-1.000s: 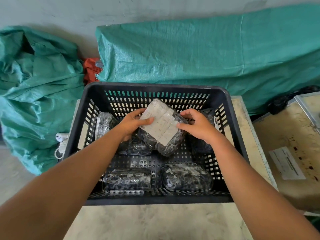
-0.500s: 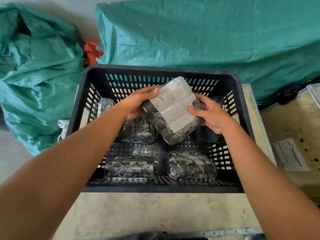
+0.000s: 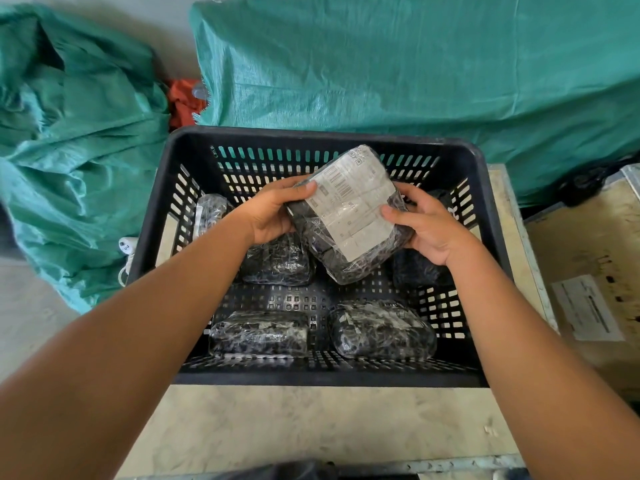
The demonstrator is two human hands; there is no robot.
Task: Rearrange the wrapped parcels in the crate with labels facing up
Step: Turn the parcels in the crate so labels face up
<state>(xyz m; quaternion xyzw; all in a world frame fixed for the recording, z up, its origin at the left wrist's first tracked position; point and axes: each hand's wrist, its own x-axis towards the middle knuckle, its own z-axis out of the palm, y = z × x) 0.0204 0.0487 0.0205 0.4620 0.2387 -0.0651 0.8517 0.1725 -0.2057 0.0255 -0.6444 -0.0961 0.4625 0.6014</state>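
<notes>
I've got the labelled parcel (image 3: 349, 216) between both hands, raised above the floor of the black crate (image 3: 325, 140), tilted, white label with barcode facing up toward me. My left hand (image 3: 273, 213) grips its left edge, thumb on top at the label's corner, fingers curled under. My right hand (image 3: 429, 226) clamps the right edge, thumb pressed on the label, fingers wrapped behind. Both hands closed on it, no slack.

Parcel sits over the crate's middle, toward the far wall, its lower end close to the slotted floor; can't tell if it touches.

Crate contents, all black items under clear wrap:
- near-left parcel (image 3: 258, 332) lying flat against the near wall, no label showing
- near-right parcel (image 3: 381, 329) just beside it, also against the near wall, no clear label
- middle parcel (image 3: 277, 261) under my left wrist, partly hidden
- far-left parcel (image 3: 211, 213) standing against the crate's left wall, mostly hidden by my forearm
- right-side parcel (image 3: 415, 268) below my right hand, mostly hidden

Crate rests on a pale tabletop (image 3: 311, 424). Green tarp (image 3: 398, 64) lies behind the crate's far wall, more of it bunched off the crate's left. Wooden box with a white sheet (image 3: 588, 306) is off the crate's right side.
</notes>
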